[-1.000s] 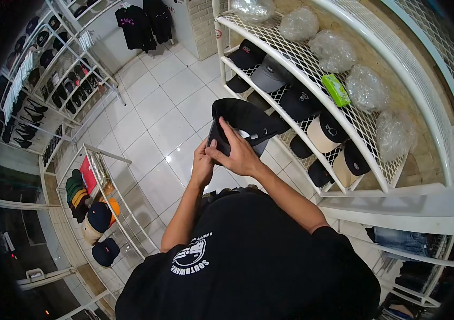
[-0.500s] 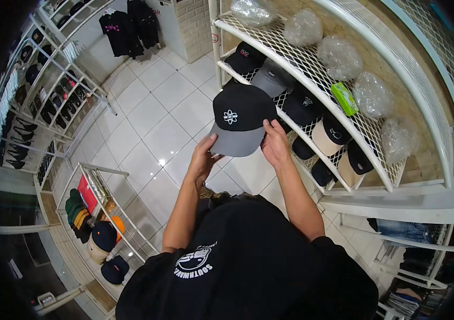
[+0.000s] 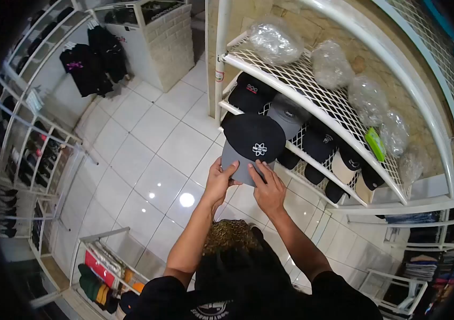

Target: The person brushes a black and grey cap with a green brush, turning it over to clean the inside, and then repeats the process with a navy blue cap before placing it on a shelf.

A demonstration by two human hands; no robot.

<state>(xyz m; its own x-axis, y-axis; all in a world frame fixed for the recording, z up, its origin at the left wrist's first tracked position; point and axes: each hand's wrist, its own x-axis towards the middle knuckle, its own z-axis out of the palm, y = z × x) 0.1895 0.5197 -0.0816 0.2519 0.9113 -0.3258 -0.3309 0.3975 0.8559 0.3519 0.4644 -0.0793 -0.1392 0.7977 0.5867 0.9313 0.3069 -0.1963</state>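
Observation:
Between my two hands is a baseball cap with a black crown, a grey brim and a small white emblem on its front. My left hand grips the brim's left side, thumb on top and fingers beneath. On the brim's right side my right hand holds on, its fingers lying over the top near the emblem. The cap is tilted, brim toward me, in front of a white mesh shelf. Just behind it on that shelf sit a grey cap and a black cap with a red mark.
More caps, such as a black one, line the lower tier. Clear plastic bundles and a green packet lie on the upper mesh shelf. A low white rack with folded goods stands at lower left. Black shirts hang beyond.
The cap has turned and tipped, its emblem now lower and to the right. My right hand has shifted onto the top of the brim. The view has swung, and my torso is lower in it.

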